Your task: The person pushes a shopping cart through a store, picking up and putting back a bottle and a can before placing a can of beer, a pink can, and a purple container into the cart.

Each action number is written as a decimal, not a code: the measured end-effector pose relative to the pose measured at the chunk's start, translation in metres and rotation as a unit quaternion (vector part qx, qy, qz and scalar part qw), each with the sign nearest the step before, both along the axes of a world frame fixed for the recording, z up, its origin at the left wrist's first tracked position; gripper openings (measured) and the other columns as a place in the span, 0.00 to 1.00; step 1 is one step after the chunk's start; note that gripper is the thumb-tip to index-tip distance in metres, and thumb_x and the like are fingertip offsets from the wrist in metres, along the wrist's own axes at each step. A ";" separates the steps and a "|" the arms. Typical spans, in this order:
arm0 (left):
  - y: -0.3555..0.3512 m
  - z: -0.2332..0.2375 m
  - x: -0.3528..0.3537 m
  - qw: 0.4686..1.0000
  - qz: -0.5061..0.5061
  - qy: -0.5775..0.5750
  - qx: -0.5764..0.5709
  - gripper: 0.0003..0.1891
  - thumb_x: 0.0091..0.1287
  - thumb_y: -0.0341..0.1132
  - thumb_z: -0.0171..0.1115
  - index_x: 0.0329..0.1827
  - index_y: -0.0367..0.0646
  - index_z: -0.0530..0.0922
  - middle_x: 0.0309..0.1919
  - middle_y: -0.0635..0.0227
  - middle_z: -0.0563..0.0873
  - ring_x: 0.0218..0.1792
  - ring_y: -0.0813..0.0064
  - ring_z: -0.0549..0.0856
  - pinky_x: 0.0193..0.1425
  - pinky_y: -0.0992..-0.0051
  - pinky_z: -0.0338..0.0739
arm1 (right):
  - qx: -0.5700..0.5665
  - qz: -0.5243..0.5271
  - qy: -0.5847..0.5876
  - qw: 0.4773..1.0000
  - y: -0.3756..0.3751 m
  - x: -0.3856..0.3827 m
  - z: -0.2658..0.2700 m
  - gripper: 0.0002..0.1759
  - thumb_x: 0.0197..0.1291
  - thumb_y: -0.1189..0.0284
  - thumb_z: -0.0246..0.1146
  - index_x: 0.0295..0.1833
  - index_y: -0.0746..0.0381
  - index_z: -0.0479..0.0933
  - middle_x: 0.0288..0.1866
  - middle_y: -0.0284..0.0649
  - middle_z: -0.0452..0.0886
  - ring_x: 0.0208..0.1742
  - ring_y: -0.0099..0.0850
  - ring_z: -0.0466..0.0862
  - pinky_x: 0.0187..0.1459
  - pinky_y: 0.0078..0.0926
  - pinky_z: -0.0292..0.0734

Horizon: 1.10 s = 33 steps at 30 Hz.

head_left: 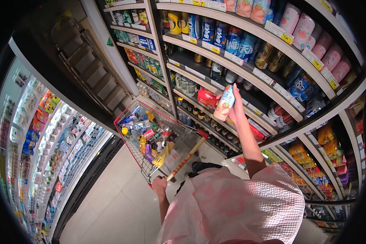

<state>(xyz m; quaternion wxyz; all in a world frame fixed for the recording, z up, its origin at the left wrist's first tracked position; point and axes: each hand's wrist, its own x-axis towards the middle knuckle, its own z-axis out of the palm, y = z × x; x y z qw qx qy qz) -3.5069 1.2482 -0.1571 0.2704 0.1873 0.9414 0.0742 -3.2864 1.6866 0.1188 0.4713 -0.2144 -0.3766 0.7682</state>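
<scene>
My right hand is raised in front of the shelves, its fingers wrapped round a drink can. The can is pale with a blue top and fruit pictures low on its side, and it tilts slightly. Down at the left, my left hand is closed on the near end of the shopping cart's handle. Bottles and packets of many colours lie in the wire cart, with a yellow item close to the handle.
Curved shelves of canned drinks rise ahead and to the right. A refrigerated display lines the left side. A folding stepladder leans at the back beside a wall. Pale floor tiles lie below the cart.
</scene>
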 end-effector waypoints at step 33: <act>-0.005 -0.013 -0.002 0.999 -0.013 0.022 0.019 0.21 0.69 0.50 0.60 0.48 0.43 0.91 0.46 0.46 0.92 0.51 0.45 0.91 0.59 0.53 0.83 | 0.200 -0.038 0.019 0.979 0.050 0.003 0.187 0.26 0.77 0.47 0.62 0.49 0.62 0.77 0.39 0.49 0.88 0.39 0.36 0.90 0.39 0.35 0.89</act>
